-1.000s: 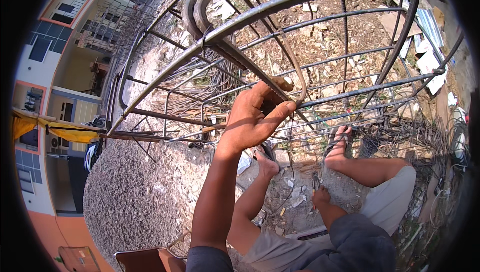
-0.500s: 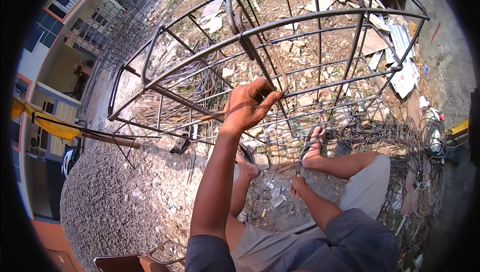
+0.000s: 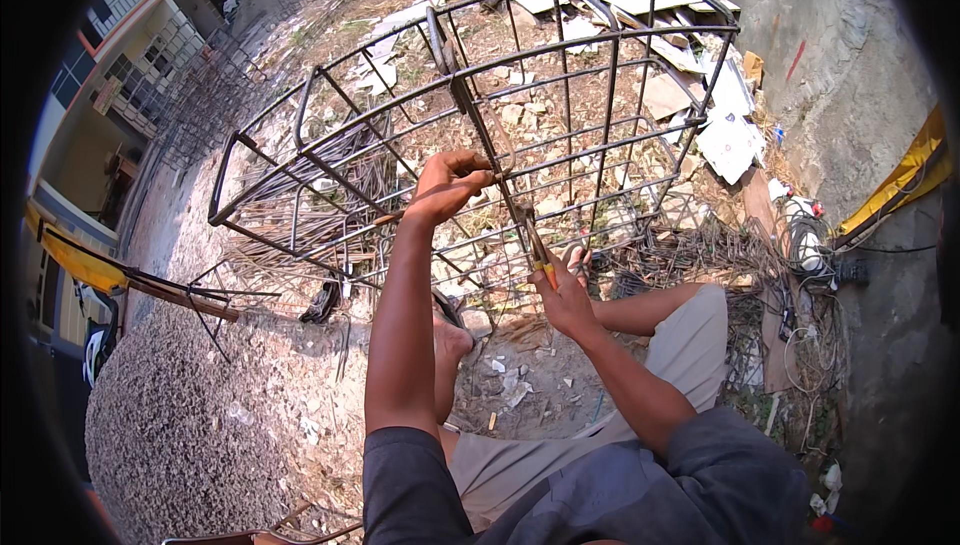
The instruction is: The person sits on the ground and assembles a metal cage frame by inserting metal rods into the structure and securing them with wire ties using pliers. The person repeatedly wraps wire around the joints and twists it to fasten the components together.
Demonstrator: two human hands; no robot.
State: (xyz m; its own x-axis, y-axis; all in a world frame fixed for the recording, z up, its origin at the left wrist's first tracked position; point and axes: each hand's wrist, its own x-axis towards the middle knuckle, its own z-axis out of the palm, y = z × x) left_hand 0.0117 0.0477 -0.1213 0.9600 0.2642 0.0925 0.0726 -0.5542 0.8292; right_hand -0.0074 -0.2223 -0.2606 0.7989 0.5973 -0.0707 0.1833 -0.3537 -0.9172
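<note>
At the steel cage (image 3: 612, 37), 1 bar (image 3: 465, 105) is pinched by the left hand (image 3: 448, 187), seemingly for steadiness; pincers (image 3: 538, 246) are gripped by the right hand (image 3: 567, 303), likely for leverage.

Stony ground (image 3: 560, 370) bears a gravel heap (image 3: 190, 425) nearer and left of the left fingers (image 3: 465, 159), thin rods (image 3: 270, 250) leftward, pale sheets (image 3: 735, 135) beyond, rightward.

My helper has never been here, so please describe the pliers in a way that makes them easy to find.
Find the large steel cage in the upper middle. At its near side, the right hand holds the pliers. The yellow on their handles sets them apart from the dark bars around.
</note>
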